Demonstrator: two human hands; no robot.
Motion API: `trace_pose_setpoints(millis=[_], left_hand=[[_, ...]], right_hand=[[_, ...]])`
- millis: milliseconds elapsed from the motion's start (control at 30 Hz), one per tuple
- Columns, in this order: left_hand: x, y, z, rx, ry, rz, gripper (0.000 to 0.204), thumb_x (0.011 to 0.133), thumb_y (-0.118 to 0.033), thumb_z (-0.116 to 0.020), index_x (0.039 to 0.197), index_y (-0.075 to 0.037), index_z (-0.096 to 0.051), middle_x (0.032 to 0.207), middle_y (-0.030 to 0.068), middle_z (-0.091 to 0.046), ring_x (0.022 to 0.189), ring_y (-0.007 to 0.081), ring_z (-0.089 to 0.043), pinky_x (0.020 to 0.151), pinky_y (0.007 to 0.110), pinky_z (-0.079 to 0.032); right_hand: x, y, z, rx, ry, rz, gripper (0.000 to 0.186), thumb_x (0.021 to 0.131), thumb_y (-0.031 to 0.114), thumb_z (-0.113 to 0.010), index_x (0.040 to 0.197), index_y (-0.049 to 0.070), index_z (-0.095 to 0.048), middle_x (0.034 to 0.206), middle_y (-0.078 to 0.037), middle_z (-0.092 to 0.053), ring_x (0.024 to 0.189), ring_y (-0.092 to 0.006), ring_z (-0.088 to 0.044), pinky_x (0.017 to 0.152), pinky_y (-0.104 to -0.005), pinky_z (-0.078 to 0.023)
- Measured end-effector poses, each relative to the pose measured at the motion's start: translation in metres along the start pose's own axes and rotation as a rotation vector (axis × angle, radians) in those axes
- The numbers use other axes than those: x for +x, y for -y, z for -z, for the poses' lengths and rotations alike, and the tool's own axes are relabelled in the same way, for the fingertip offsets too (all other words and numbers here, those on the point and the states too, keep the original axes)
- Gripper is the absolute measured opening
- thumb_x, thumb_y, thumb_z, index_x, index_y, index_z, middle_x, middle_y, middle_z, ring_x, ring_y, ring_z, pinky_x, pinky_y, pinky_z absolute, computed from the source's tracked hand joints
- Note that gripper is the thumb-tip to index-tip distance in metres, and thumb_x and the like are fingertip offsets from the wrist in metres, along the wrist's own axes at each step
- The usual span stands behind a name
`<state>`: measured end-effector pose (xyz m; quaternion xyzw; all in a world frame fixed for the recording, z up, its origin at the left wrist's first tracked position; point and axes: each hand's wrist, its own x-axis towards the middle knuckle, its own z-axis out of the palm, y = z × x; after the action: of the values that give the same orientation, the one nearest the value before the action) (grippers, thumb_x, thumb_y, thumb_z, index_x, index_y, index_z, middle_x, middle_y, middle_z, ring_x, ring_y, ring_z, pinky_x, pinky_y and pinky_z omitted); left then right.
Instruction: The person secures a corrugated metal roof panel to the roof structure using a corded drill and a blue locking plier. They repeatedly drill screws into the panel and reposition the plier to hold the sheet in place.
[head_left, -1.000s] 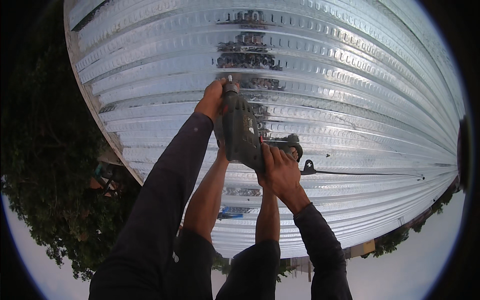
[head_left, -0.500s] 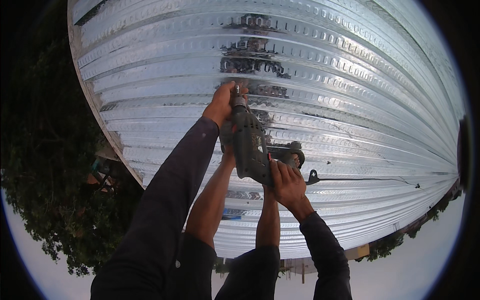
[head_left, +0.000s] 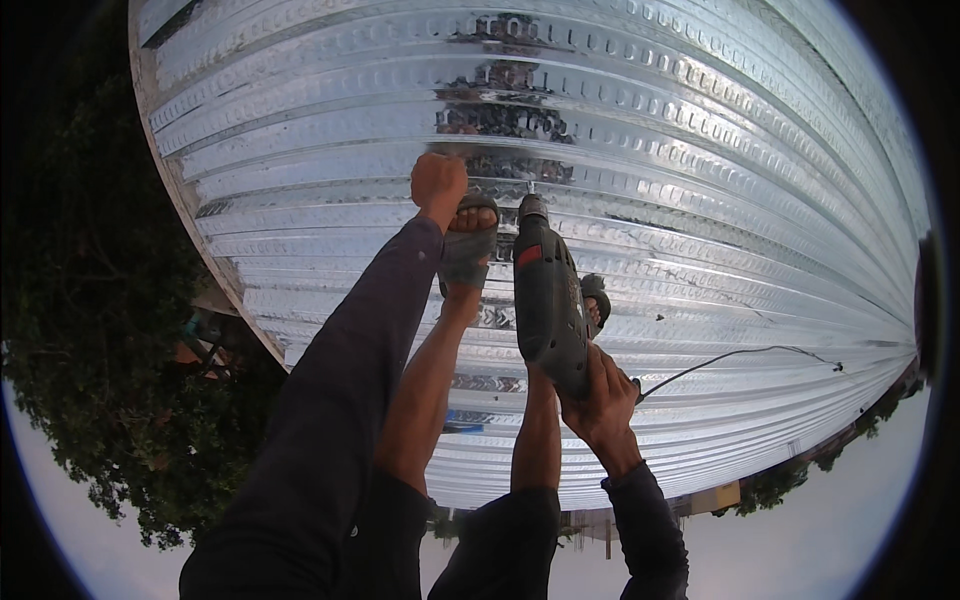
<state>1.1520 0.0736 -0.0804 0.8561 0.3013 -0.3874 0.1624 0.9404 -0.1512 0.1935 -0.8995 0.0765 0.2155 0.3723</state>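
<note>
My right hand (head_left: pixel 603 408) is wrapped round the grip of a dark green power drill (head_left: pixel 548 300). The drill's chuck points away from me, and a small shiny bit (head_left: pixel 531 187) sits in its tip, over the ribbed metal sheeting (head_left: pixel 660 230). To the left of the chuck, just past my sandalled foot (head_left: pixel 470 245), my left hand (head_left: pixel 438 183) is closed in a fist close to the sheeting. Whatever it may hold is hidden by the fingers.
A thin dark cord (head_left: pixel 720 357) runs from the drill across the ridges to the right. My other foot (head_left: pixel 594 302) stands beyond the drill. The sheeting ends at a curved edge (head_left: pixel 200 240) on the left, with trees (head_left: pixel 90 400) past it. A blue object (head_left: pixel 463 421) lies between my legs.
The drill has moved right, away from my left hand, which was at its chuck and bit. My left hand has shifted slightly left and closed up. The cord now bows upward.
</note>
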Motion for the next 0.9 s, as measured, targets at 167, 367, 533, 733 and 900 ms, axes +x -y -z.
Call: trace_pose_setpoints(millis=[167,367,533,733,900], left_hand=[[-0.035,0.000,0.010,0.347,-0.284,-0.546,0.025,0.087,-0.022,-0.075,0.107,-0.007,-0.074,0.116,0.0121,-0.065,0.109,0.0335,-0.066,0.088,0.048,-0.055],[-0.005,0.012,-0.015,0.267,-0.078,-0.895,0.026,0.090,-0.027,-0.073,0.110,-0.011,-0.072,0.107,0.0120,-0.066,0.102,0.0346,-0.067,0.086,0.049,-0.055],[0.012,0.011,-0.018,0.385,0.018,-0.950,0.027,0.091,-0.027,-0.071,0.107,-0.005,-0.071,0.100,0.0162,-0.068,0.091,0.0333,-0.070,0.080,0.047,-0.056],[-0.007,0.012,-0.016,-0.606,0.410,-0.109,0.028,0.092,-0.028,-0.067,0.099,-0.002,-0.071,0.088,0.0116,-0.072,0.078,0.0220,-0.068,0.070,0.039,-0.052],[-0.012,-0.003,0.004,-0.697,0.510,-0.061,0.025,0.091,-0.024,-0.069,0.099,0.000,-0.070,0.091,0.0116,-0.071,0.078,0.0211,-0.067,0.068,0.037,-0.052]], right_hand=[[-0.013,-0.004,-0.005,0.023,-0.018,-0.067,0.069,0.075,0.019,-0.084,0.132,-0.009,-0.055,0.110,-0.026,-0.069,0.088,-0.0414,-0.073,0.073,-0.0441,-0.061],[-0.005,-0.002,-0.012,0.086,-0.037,-0.009,0.063,0.076,0.017,-0.083,0.128,-0.009,-0.059,0.108,-0.026,-0.070,0.087,-0.0409,-0.074,0.072,-0.0443,-0.061],[0.003,-0.003,-0.013,0.068,-0.014,0.062,0.069,0.073,0.016,-0.084,0.131,-0.009,-0.057,0.110,-0.027,-0.069,0.087,-0.0409,-0.074,0.073,-0.0443,-0.062],[0.018,-0.003,-0.009,0.062,0.013,0.124,0.073,0.072,0.015,-0.084,0.135,-0.008,-0.054,0.112,-0.026,-0.068,0.086,-0.0396,-0.073,0.070,-0.0443,-0.061],[0.025,-0.008,-0.002,0.012,0.038,0.169,0.085,0.067,0.021,-0.083,0.140,-0.009,-0.051,0.123,-0.025,-0.066,0.094,-0.0394,-0.072,0.074,-0.0439,-0.059]])
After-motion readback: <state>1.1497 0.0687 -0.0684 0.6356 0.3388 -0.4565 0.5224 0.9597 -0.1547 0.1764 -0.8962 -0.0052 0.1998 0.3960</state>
